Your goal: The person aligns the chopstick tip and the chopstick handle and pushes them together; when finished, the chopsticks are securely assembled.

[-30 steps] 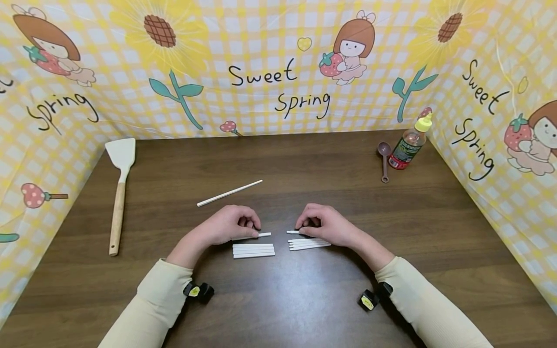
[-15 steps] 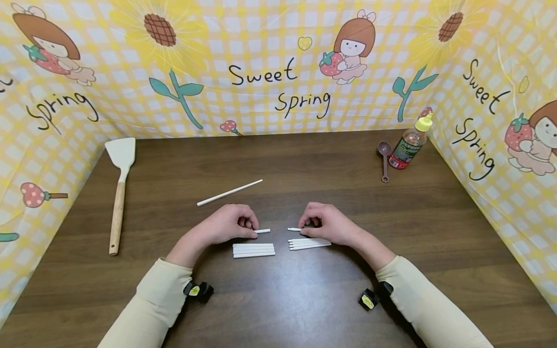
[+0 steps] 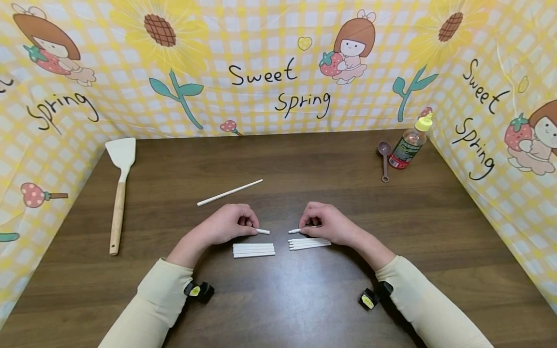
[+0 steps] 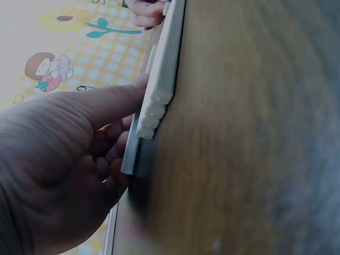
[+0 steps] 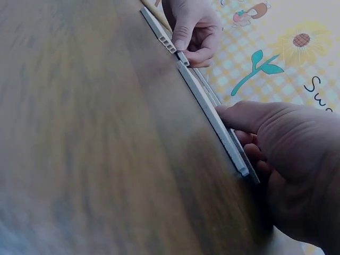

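Both hands pinch short white stick pieces between thumb and fingertips. In the head view my left hand [image 3: 228, 223] holds its stick piece [image 3: 263, 231] with the end pointing right. My right hand [image 3: 328, 223] holds another stick piece [image 3: 294, 231], its narrower tip pointing left. A gap separates the two facing ends. Below the left hand lies a row of several white sticks [image 3: 254, 251], whose hollow square ends show in the right wrist view. Under the right hand is a second row of sticks [image 3: 310, 244] with narrow tips. The fingers hide part of both held pieces.
A longer white stick [image 3: 229, 193] lies slanted behind the left hand. At the far left is a white spatula [image 3: 119, 193] with a wooden handle. A brown measuring spoon [image 3: 384, 162] and a yellow-capped bottle [image 3: 406, 147] stand at the back right, near the cloth wall.
The held pieces have shifted slightly away from the table's front and changed tilt a little, with the left one's free end now angled down. Both rows stay where they were.
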{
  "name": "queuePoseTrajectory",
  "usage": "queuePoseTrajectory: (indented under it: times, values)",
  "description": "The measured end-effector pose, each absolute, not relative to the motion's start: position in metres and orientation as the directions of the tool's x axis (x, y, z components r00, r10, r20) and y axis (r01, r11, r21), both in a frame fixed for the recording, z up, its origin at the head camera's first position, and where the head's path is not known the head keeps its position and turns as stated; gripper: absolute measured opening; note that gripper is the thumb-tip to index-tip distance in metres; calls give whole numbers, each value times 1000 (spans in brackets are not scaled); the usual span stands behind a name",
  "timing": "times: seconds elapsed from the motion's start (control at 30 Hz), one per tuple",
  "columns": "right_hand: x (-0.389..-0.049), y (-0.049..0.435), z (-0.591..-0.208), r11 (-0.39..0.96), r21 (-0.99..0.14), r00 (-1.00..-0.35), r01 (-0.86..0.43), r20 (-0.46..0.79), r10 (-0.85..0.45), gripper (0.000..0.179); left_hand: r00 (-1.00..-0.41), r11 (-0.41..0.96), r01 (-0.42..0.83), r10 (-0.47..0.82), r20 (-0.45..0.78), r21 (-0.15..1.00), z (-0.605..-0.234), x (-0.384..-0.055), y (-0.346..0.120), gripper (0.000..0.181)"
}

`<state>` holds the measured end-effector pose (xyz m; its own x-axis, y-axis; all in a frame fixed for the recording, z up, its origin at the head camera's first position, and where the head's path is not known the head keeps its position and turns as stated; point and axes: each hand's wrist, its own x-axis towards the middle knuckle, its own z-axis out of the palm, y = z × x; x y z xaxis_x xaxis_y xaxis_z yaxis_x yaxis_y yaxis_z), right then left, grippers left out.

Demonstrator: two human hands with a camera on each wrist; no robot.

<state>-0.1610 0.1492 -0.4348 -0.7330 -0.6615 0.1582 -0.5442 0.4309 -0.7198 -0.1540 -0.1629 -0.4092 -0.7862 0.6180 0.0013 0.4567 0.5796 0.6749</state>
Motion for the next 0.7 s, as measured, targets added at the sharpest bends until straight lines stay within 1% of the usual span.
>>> queuePoseTrajectory:
  times: [0.2, 0.4, 0.47, 0.6, 0.7]
  values:
    - [-160, 148, -437, 377, -760, -773, -529, 248, -584, 5, -814, 611, 455, 581, 23, 648, -410, -157, -162, 8]
    - [-158, 146, -434, 360, -825, -832, -435, 214, -513, 5, -836, 615, 415, 549, 14, 670, -409, -158, -162, 7]
    - [-158, 146, -434, 355, -828, -837, -433, 223, -500, 4, -834, 598, 409, 552, 15, 689, -408, -158, -163, 5]
    - [-159, 146, -435, 377, -795, -832, -475, 267, -486, 9, -820, 552, 410, 572, 27, 726, -408, -159, -163, 6]
    - [-160, 147, -435, 398, -760, -819, -513, 295, -493, 11, -814, 537, 424, 579, 47, 729, -409, -159, -163, 11]
